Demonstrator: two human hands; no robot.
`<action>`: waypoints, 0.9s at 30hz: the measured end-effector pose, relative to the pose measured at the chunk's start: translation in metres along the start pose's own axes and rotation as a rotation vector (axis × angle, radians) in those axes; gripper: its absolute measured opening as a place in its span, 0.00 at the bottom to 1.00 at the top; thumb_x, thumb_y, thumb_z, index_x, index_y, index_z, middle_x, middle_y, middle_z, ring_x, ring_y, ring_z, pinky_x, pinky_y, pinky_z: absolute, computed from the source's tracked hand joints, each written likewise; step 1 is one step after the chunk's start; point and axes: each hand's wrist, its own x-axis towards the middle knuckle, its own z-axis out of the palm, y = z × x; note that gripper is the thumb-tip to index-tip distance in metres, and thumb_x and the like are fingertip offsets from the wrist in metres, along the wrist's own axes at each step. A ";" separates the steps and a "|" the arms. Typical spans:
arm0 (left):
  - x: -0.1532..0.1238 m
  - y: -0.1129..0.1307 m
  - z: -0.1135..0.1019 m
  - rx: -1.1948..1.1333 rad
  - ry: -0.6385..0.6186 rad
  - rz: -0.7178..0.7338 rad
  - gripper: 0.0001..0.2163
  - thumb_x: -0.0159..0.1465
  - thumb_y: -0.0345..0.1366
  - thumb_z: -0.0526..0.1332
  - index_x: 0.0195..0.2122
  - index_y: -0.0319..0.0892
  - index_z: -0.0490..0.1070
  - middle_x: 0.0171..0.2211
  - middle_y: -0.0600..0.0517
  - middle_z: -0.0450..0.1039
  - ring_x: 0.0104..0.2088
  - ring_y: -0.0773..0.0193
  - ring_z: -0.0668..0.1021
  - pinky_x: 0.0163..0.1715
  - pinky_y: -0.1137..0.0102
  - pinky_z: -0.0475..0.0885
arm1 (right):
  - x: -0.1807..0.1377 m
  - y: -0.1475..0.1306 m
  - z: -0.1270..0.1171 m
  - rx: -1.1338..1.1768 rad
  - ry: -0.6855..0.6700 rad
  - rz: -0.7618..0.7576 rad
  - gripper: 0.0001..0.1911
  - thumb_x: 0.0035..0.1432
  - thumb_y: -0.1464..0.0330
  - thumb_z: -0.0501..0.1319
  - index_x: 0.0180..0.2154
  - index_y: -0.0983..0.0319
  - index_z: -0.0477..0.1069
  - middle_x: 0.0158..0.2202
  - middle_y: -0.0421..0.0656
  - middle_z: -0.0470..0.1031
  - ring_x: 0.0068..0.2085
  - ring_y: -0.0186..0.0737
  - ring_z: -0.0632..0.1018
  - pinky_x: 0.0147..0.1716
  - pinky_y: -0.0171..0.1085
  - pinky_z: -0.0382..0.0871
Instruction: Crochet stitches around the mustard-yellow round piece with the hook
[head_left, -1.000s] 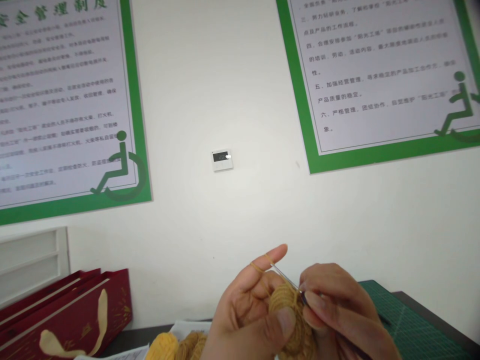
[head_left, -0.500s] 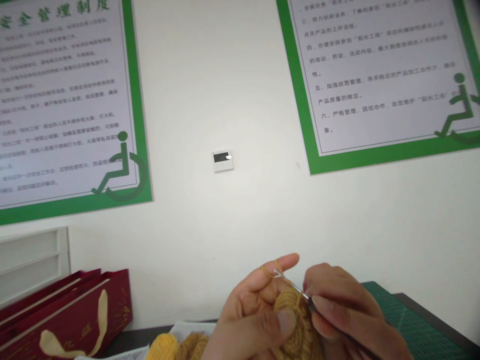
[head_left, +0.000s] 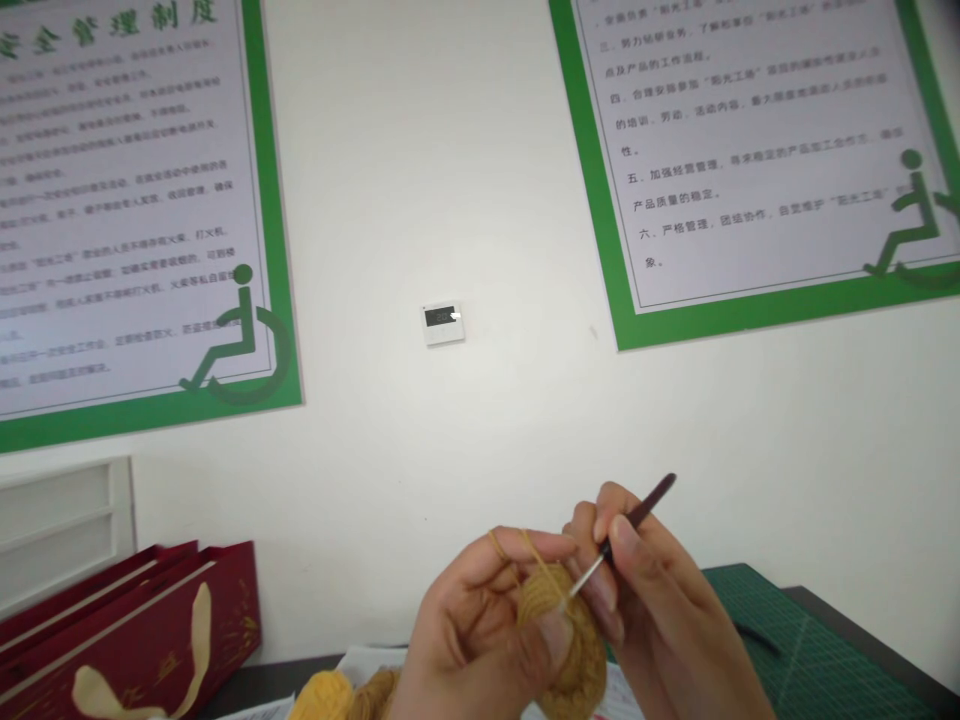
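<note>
At far left on a pale wall (head_left: 360, 180), a green-bordered poster (head_left: 120, 220) of Chinese text, with a green wheelchair symbol (head_left: 244, 335) in the lower right corner. Below, part of a white ribbed panel (head_left: 60, 540), then dark red gift bags (head_left: 161, 635) with a looped cream handle (head_left: 201, 635), on a dark worktop (head_left: 259, 682). Just right of the bags, white papers (head_left: 367, 658) near a yellow yarn ball (head_left: 322, 695) and, beside it, tan yarn (head_left: 373, 692). Higher up, mid-wall, a small white thermostat (head_left: 443, 325) with a dark display.

At lower centre, the left hand (head_left: 480, 620), fingers grasping a rounded tan crocheted piece (head_left: 577, 665), thumb pressed on the front, tan strands looped over the forefinger. Next, a tilted crochet hook (head_left: 637, 515), dark handle end upward to the right, metal shaft slanting down to the crocheted piece near the left thumb; impossible to tell whether inside a stitch. Right hand (head_left: 660, 590) with fingers clenched around the hook.

Upper right, a second green-bordered poster (head_left: 750, 180); below, a green gridded cutting mat (head_left: 810, 650), with a dark curved object (head_left: 759, 640), too unclear to name.
</note>
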 end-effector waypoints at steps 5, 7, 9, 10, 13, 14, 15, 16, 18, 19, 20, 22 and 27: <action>0.004 -0.012 -0.007 0.018 0.001 0.063 0.08 0.58 0.33 0.74 0.35 0.45 0.76 0.29 0.54 0.75 0.27 0.70 0.73 0.29 0.71 0.62 | 0.002 0.007 -0.006 -0.306 -0.116 -0.302 0.02 0.67 0.63 0.64 0.41 0.52 0.75 0.40 0.41 0.76 0.42 0.38 0.76 0.43 0.37 0.71; 0.006 -0.015 -0.009 0.001 -0.008 0.058 0.10 0.57 0.33 0.75 0.34 0.45 0.74 0.29 0.55 0.75 0.27 0.70 0.73 0.28 0.71 0.62 | 0.003 0.008 -0.007 -0.300 -0.115 -0.319 0.03 0.69 0.64 0.62 0.43 0.51 0.75 0.38 0.40 0.77 0.41 0.38 0.77 0.41 0.37 0.72; 0.007 -0.015 -0.009 0.002 -0.005 0.062 0.10 0.58 0.33 0.75 0.34 0.45 0.73 0.29 0.55 0.75 0.27 0.69 0.73 0.28 0.71 0.62 | 0.003 0.008 -0.008 -0.270 -0.079 -0.315 0.03 0.69 0.64 0.62 0.42 0.51 0.74 0.37 0.38 0.77 0.40 0.37 0.76 0.40 0.36 0.71; 0.007 -0.014 -0.009 0.012 0.006 0.071 0.10 0.58 0.32 0.74 0.36 0.45 0.74 0.30 0.54 0.75 0.28 0.68 0.74 0.28 0.71 0.62 | 0.003 0.008 -0.008 -0.260 -0.058 -0.312 0.03 0.69 0.63 0.62 0.42 0.51 0.75 0.36 0.38 0.77 0.40 0.36 0.76 0.40 0.35 0.71; 0.007 -0.011 -0.007 0.062 0.067 0.122 0.16 0.57 0.31 0.74 0.46 0.48 0.76 0.34 0.53 0.76 0.32 0.65 0.75 0.31 0.69 0.66 | 0.002 0.005 -0.008 -0.239 -0.014 -0.280 0.03 0.69 0.62 0.62 0.40 0.52 0.75 0.35 0.38 0.77 0.40 0.35 0.75 0.42 0.34 0.70; 0.007 -0.010 -0.007 0.078 0.089 0.132 0.20 0.57 0.31 0.75 0.50 0.50 0.76 0.35 0.52 0.77 0.33 0.64 0.75 0.31 0.68 0.67 | 0.001 0.005 -0.008 -0.231 0.001 -0.258 0.04 0.68 0.61 0.62 0.40 0.53 0.75 0.35 0.38 0.77 0.40 0.35 0.75 0.42 0.34 0.69; 0.006 -0.009 -0.006 0.085 0.103 0.130 0.24 0.56 0.31 0.75 0.53 0.51 0.76 0.36 0.51 0.77 0.34 0.63 0.75 0.32 0.68 0.67 | 0.001 0.004 -0.008 -0.224 0.015 -0.233 0.05 0.68 0.60 0.62 0.39 0.53 0.75 0.35 0.37 0.77 0.39 0.35 0.74 0.41 0.34 0.69; 0.006 -0.008 -0.006 0.081 0.108 0.118 0.27 0.55 0.31 0.76 0.56 0.52 0.75 0.37 0.50 0.77 0.34 0.62 0.75 0.32 0.68 0.68 | 0.000 0.004 -0.008 -0.213 0.026 -0.200 0.06 0.68 0.60 0.62 0.39 0.53 0.75 0.34 0.37 0.77 0.39 0.35 0.74 0.41 0.34 0.68; 0.005 -0.006 -0.005 0.053 0.100 0.079 0.31 0.55 0.31 0.76 0.60 0.53 0.73 0.37 0.50 0.77 0.34 0.63 0.75 0.32 0.69 0.68 | 0.001 0.003 -0.009 -0.179 0.035 -0.140 0.08 0.69 0.58 0.61 0.38 0.53 0.74 0.34 0.37 0.77 0.38 0.35 0.73 0.41 0.34 0.67; 0.005 -0.005 -0.005 0.034 0.089 0.059 0.32 0.55 0.31 0.76 0.61 0.52 0.72 0.37 0.49 0.77 0.33 0.63 0.75 0.31 0.70 0.68 | 0.001 0.002 -0.009 -0.157 0.031 -0.112 0.09 0.69 0.57 0.60 0.38 0.53 0.73 0.34 0.37 0.76 0.37 0.36 0.73 0.41 0.35 0.66; 0.005 -0.004 -0.005 0.017 0.076 0.041 0.32 0.55 0.30 0.75 0.61 0.51 0.73 0.37 0.49 0.77 0.32 0.64 0.75 0.31 0.71 0.68 | 0.002 0.002 -0.010 -0.131 0.022 -0.085 0.10 0.69 0.57 0.59 0.38 0.53 0.72 0.33 0.37 0.76 0.36 0.36 0.72 0.40 0.35 0.66; 0.004 -0.001 -0.005 -0.006 0.048 0.000 0.30 0.55 0.28 0.74 0.60 0.48 0.74 0.37 0.47 0.77 0.31 0.66 0.74 0.29 0.73 0.67 | 0.003 0.000 -0.011 -0.091 -0.010 -0.058 0.11 0.70 0.56 0.58 0.38 0.54 0.71 0.32 0.37 0.76 0.35 0.37 0.71 0.39 0.36 0.65; 0.003 0.004 -0.006 -0.031 0.038 -0.041 0.28 0.55 0.28 0.73 0.59 0.45 0.75 0.37 0.47 0.76 0.30 0.65 0.74 0.29 0.72 0.70 | 0.006 -0.004 -0.016 -0.112 -0.097 -0.119 0.10 0.71 0.57 0.57 0.39 0.54 0.70 0.32 0.37 0.78 0.34 0.37 0.72 0.38 0.37 0.65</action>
